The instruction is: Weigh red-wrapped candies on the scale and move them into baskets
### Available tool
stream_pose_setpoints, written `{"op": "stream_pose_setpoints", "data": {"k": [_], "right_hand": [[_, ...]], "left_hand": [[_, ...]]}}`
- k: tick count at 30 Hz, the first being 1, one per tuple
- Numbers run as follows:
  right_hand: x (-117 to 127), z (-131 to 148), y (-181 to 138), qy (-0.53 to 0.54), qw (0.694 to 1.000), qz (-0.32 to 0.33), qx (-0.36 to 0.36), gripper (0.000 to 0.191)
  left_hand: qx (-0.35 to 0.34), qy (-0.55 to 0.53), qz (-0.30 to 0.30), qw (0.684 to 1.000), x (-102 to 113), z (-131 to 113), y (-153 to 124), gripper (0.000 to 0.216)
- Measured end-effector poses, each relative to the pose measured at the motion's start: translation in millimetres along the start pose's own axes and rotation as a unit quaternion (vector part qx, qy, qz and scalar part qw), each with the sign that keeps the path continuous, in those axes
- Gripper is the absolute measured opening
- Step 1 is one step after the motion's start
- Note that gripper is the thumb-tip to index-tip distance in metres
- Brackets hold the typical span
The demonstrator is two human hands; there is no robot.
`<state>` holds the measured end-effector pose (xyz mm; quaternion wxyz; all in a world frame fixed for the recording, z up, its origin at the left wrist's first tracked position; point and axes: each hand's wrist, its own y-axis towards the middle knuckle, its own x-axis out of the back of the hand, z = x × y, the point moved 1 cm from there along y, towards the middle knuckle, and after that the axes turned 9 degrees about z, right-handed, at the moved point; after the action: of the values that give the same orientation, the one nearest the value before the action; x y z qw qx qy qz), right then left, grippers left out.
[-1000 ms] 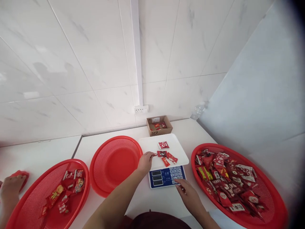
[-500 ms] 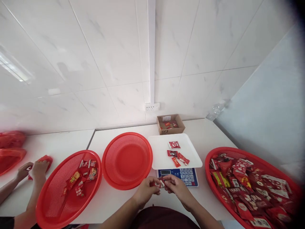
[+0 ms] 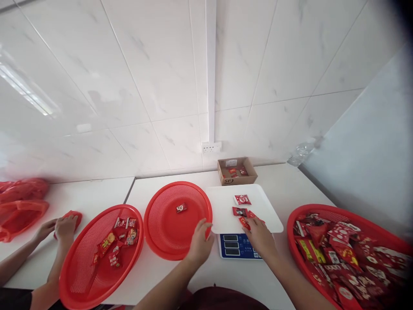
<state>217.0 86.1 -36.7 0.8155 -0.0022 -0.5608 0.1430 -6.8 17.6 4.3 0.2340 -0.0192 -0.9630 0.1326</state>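
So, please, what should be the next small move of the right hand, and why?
I would probably close the right hand's fingers on the nearest packet and lift it. They are right beside it on the tray, while the left hand, at the rim of the middle basket, shows no packet in it.
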Motion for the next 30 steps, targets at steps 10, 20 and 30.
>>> {"op": "stream_pose_setpoints", "data": {"k": [10, 20, 30], "right_hand": [[1.4, 6.1, 4.4, 0.01, 1.0, 0.026, -0.011, 0.035], [-1.3, 13.6, 2.7, -0.002, 1.0, 0.026, -0.015, 0.036], [1.2, 27.6, 0.7, 0.108, 0.994, 0.022, 0.014, 0.031]], "left_hand": [[0.066, -0.205, 0.141, 0.966, -43.8, -12.6, -1.4, 0.026], [0.178, -0.316, 0.182, 0.914, -51.6, -36.2, 7.5, 0.037], [0.231, -0.387, 0.169, 0.877, -56.4, -31.9, 17.2, 0.052]]}}
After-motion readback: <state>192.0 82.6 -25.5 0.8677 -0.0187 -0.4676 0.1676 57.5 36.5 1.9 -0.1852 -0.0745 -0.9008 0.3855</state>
